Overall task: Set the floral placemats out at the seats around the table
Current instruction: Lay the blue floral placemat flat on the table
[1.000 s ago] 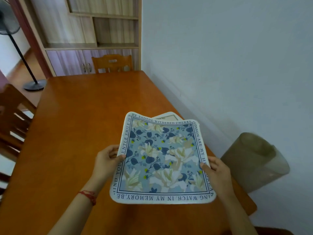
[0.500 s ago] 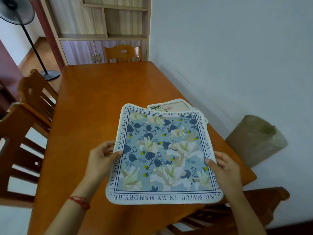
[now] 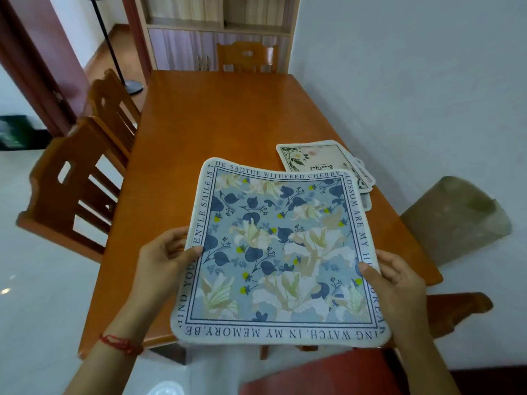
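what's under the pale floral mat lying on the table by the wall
More mats: the edges of at least two stick out beneath the pale floral mat on its right side. Their patterns and exact count are covered.

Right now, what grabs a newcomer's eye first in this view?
The blue floral placemat, with lettering round its border, fills the near centre, held over the wooden table's near edge by the left hand and right hand, one on each side. Behind it, a stack of other placemats lies by the table's right edge.
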Demonstrator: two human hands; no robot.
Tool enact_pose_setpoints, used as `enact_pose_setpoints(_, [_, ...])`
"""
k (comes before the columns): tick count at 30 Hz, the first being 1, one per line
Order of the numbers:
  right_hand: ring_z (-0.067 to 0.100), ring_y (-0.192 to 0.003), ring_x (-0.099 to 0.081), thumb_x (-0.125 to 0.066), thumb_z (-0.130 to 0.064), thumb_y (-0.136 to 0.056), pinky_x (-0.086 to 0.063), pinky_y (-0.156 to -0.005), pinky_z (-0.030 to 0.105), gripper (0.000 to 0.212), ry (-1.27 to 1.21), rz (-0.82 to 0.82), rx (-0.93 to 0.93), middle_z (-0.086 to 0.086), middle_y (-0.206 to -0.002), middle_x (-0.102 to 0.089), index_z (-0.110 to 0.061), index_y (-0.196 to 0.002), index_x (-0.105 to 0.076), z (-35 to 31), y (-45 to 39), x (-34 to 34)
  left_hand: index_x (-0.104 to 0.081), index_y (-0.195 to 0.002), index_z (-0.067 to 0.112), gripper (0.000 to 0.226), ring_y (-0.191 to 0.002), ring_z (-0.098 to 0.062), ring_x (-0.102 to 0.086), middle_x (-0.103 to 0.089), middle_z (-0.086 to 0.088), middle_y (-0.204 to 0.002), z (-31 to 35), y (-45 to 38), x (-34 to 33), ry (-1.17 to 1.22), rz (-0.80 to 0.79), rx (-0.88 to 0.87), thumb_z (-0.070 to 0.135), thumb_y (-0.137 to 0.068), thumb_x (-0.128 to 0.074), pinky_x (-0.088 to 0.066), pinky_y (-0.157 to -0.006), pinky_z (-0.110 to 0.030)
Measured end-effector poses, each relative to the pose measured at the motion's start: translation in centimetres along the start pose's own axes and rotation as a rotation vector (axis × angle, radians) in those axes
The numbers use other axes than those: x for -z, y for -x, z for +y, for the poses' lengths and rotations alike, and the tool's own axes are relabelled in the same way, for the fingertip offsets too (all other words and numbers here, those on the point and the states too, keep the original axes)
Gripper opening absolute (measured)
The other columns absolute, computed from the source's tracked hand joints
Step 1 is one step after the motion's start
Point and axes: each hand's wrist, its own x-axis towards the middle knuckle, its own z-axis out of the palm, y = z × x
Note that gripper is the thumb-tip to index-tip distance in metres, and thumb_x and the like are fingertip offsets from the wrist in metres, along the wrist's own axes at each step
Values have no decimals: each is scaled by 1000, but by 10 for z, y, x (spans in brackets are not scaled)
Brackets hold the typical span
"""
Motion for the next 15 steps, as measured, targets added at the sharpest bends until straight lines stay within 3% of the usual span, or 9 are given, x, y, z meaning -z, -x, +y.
enact_pose_setpoints(4, [7,-64,-69,-65,-2,-79,-52,-47,19,22,-5,-91,-10,-17,-70,-71,-19,-93,-61,2,13,7,-62,-98,20,23,-67,-8,-69,-69,2,-87,-10,38,5,7,98,28,3,-81,-63,-53,-49,-18])
enact_pose_setpoints(8, [4,-65,-68,-64,-1,-80,-52,-49,17,22,-24,-188,-17,-17,-70,-71,-18,-93,-61,6,28,11,-63,-92,24,24,-63,-2,-68,-71,10,-72,-20,79,13,26,207,49,4,-80,-65,-51,-46,-15])
enact_pose_setpoints(12, [0,-61,-67,-64,1,-80,-51,-50,14,23,-32,-286,-22,-18,-67,-70,-19,-90,-61,7,43,12,-65,-95,16,26,-60,0,-66,-70,6,-76,-31,124,24,55,332,46,-4,-78,-65,-50,-49,-11])
enact_pose_setpoints(15, [0,-61,-67,-64,0,-80,-51,-48,14,24,-38,-364,-21,-19,-65,-70,-22,-87,-60,3,56,8,-66,-93,18,26,-60,0,-66,-72,12,-68,-38,155,36,71,407,58,-3,-77,-66,-49,-50,-11])
